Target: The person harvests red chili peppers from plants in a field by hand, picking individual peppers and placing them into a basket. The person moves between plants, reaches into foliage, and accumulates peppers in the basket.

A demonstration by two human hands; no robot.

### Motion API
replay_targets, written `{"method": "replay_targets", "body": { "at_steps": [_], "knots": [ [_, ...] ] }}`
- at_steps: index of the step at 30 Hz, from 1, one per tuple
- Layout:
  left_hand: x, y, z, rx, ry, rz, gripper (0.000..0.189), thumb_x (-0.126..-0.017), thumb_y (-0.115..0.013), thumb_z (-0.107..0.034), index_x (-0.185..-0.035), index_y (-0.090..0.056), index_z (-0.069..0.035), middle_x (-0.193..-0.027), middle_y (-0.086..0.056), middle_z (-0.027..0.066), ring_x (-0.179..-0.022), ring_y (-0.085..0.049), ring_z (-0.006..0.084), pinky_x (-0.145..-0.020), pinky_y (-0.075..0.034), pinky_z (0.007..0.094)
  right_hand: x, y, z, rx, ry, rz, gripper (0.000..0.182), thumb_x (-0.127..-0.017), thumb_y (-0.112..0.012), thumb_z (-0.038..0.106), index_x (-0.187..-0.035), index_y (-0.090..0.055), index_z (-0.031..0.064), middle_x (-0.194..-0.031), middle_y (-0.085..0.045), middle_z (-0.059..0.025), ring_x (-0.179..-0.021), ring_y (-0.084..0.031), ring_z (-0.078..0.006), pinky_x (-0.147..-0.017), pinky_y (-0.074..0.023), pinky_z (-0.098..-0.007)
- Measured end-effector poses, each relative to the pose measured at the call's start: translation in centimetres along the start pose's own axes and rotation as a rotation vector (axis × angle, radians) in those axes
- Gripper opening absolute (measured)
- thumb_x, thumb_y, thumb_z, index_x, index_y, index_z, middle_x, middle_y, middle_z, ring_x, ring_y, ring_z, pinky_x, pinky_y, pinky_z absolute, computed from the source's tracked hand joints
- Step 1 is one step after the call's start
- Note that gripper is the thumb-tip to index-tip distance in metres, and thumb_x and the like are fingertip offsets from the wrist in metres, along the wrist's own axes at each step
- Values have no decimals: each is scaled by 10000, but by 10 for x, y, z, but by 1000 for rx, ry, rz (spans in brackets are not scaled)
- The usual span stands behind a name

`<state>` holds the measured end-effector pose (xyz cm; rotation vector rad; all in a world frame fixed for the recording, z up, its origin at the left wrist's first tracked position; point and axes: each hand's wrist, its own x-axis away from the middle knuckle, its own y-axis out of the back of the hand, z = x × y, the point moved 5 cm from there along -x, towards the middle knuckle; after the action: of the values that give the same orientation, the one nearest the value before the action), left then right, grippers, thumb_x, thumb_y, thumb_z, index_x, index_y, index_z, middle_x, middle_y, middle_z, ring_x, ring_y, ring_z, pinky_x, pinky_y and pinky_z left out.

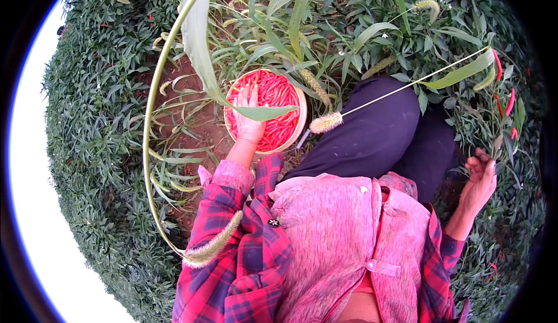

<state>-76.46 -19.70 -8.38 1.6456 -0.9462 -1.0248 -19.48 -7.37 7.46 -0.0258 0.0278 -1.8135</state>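
Note:
A round bucket (304, 122) with a pale rim is filled with red chili peppers (279, 124). My left hand (249, 120) lies on the peppers, palm down, with its fingers somewhat apart. Part of a long grass blade (270, 113) crosses in front of the bucket. Off to the right, my right hand (478, 179) is raised with curled fingers beside a chili plant (497, 146). Its fingertips meet the lower stem in the picture; whether they grip it is unclear. Several red chilies (510, 102) hang on that plant above the hand.
An arching foxtail grass stem (150, 118) hangs close to the camera on the left. Another foxtail seed head (326, 123) hangs before my bent leg (375, 127). Weeds (257, 31) grow behind the bucket, with bare soil (198, 127) to its left. Dense chili plants (104, 148) surround me.

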Motion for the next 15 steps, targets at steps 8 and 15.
{"method": "replay_targets", "body": {
  "at_steps": [8, 15],
  "knots": [
    [-7, -16, -26, -14, -37, 78, 1038, -633, -773, -367, -1496, -224, -196, -1502, -255, 182, -1358, -277, 391, -1111, -185, 547, -38, -9, 2, -101, 27, 181, 425, -986, -463, 382, -969, -572, -29, -941, -644, -136, -689, -648, -182, -628, -511, -294],
    [-18, 77, -177, 6, -222, 19, 517, -865, -606, -183, -1354, -467, -92, -1418, -377, 201, -1309, -363, 358, -1081, -276, 489, -27, 47, 3, -135, 138, 156, 441, -987, -446, 412, -963, -546, -16, -851, -596, -81, -692, -627, -154, -614, -487, -262]
  ]
}}
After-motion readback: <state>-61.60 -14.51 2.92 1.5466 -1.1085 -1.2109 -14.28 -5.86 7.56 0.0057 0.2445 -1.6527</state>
